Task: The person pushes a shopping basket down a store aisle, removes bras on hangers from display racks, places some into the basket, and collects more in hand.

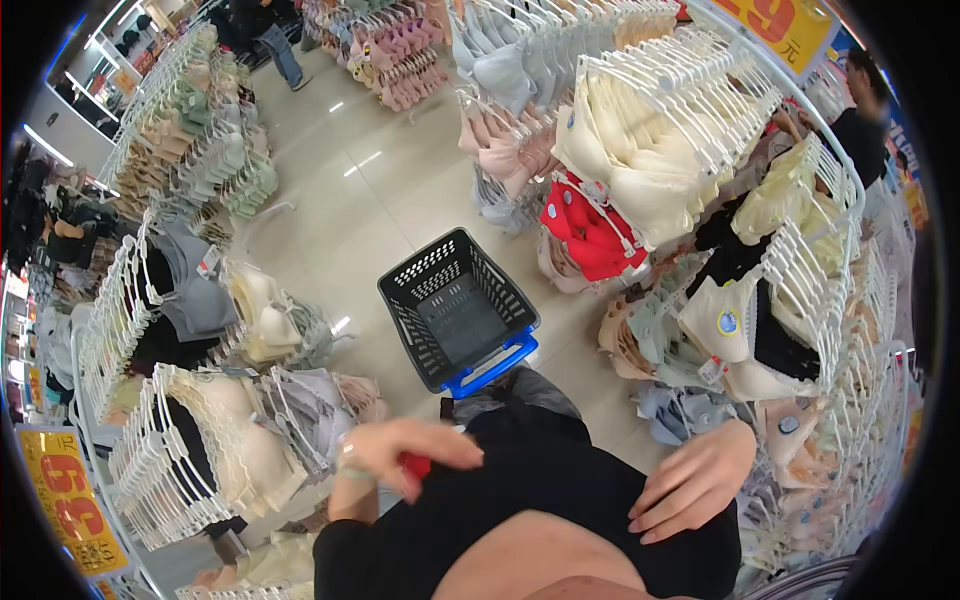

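Note:
My left hand (415, 447), with a band at the wrist, is raised in front of my black top (520, 465). Between its thumb and fingers shows a small red thing (413, 466), mostly covered, whose kind I cannot make out. On the other side my right hand (697, 483) rests against the top, fingers stretched out and holding nothing. A black shopping basket (470, 345) with a blue handle (492, 367) stands upright on the floor before my legs, apart from both hands.
Racks of bras on white hangers line both sides: cream bras (640, 150) and red bras (590, 232) at right, grey bras (195, 290) at left. Price signs (72, 500) hang at the edges. A person (860, 115) stands at far right, another (275, 45) up the tiled aisle (330, 180).

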Available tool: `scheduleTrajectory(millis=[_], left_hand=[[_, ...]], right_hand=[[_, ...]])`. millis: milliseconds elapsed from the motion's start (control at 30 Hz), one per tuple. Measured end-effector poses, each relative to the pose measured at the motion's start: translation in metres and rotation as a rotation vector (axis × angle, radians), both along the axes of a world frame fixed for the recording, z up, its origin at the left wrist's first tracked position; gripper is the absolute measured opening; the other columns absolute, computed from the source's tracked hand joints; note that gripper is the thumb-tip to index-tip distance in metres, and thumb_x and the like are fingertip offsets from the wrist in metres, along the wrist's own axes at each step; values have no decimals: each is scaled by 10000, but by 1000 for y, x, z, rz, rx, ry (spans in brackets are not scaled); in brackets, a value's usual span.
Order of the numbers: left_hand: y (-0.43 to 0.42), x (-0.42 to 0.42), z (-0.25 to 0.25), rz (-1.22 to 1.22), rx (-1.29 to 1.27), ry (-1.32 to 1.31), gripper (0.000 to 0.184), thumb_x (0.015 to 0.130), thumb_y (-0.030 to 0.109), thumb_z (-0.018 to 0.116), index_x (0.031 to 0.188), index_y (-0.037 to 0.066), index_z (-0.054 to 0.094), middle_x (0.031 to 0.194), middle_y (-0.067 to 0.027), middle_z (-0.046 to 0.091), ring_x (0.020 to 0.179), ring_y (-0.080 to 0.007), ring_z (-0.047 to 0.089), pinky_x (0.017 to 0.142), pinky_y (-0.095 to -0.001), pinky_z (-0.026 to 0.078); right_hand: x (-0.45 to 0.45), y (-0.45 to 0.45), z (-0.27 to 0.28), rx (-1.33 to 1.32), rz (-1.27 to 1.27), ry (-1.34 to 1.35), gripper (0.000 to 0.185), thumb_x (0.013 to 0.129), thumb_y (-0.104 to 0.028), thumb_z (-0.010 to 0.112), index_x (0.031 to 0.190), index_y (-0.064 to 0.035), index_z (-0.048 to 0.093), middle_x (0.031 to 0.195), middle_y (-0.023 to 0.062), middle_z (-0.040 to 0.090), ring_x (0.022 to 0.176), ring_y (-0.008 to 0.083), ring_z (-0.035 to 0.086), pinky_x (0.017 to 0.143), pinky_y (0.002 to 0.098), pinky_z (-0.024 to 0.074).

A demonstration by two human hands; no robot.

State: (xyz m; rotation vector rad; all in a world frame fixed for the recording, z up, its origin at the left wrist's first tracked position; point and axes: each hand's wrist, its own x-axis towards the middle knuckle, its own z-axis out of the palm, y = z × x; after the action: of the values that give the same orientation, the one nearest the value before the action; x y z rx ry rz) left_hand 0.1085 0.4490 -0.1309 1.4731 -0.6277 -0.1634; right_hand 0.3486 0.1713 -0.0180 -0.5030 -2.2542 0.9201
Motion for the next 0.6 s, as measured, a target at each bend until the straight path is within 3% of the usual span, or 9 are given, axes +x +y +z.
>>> scheduleTrajectory(millis=[33,100,133,300,367,433,500,567,600], left_hand=[[2,-3,21,-139,34,-207,422,793,189,639,1146,-14,530,1202,-155,500,1120,-263,463,952,-413,341],[5,-13,51,-168,103,-412,335,828,152,594,1108,-28,553,1148,-170,533,1059,-282,511,921,-423,357],[2,-15,63,-126,128,-431,235,855,80,527,1044,-51,575,1111,-167,551,991,-272,539,881,-412,385],[2,-9,85,-56,267,-529,212,861,-4,427,896,-116,603,996,-181,576,844,-267,564,761,-330,467],[9,-13,87,-38,188,-544,187,843,-23,457,956,-113,575,1035,-188,571,868,-272,565,790,-373,449],[12,-18,93,74,47,-589,200,849,-27,424,891,-116,598,965,-215,588,821,-278,577,785,-393,477],[8,-26,98,256,-85,-741,259,865,-14,372,838,-114,610,904,-235,596,787,-284,583,797,-408,497],[2,-23,113,178,-41,-821,265,860,-5,363,832,-113,603,872,-230,596,775,-285,580,817,-410,502],[-5,-25,120,304,-132,-903,173,768,-41,468,753,-80,635,782,-202,612,719,-255,583,754,-363,518]], right_hand=[[2,0,6,47,-17,-43,250,860,-50,422,1004,96,565,1071,185,538,966,294,539,777,353,435],[8,5,19,104,16,-103,250,859,-27,389,966,83,587,1038,171,562,951,276,562,780,337,442],[12,8,25,164,36,-164,273,859,-4,356,927,69,609,1004,158,585,937,259,585,783,320,448],[32,10,48,337,83,-177,257,839,-21,384,861,56,628,938,151,612,875,237,604,753,287,461],[36,10,50,395,69,-163,245,828,-24,405,825,52,638,891,145,628,825,223,618,739,280,469],[37,5,51,515,-200,195,221,802,-28,448,749,40,651,777,125,647,715,192,633,705,269,483],[45,6,61,445,-125,244,209,783,-23,474,693,29,656,697,106,647,652,174,633,687,260,489],[49,3,60,537,-28,292,220,800,-35,452,744,40,651,762,123,650,712,187,639,710,262,482],[50,3,60,539,-19,298,220,800,-35,452,744,40,651,762,123,650,712,187,639,710,262,482]])
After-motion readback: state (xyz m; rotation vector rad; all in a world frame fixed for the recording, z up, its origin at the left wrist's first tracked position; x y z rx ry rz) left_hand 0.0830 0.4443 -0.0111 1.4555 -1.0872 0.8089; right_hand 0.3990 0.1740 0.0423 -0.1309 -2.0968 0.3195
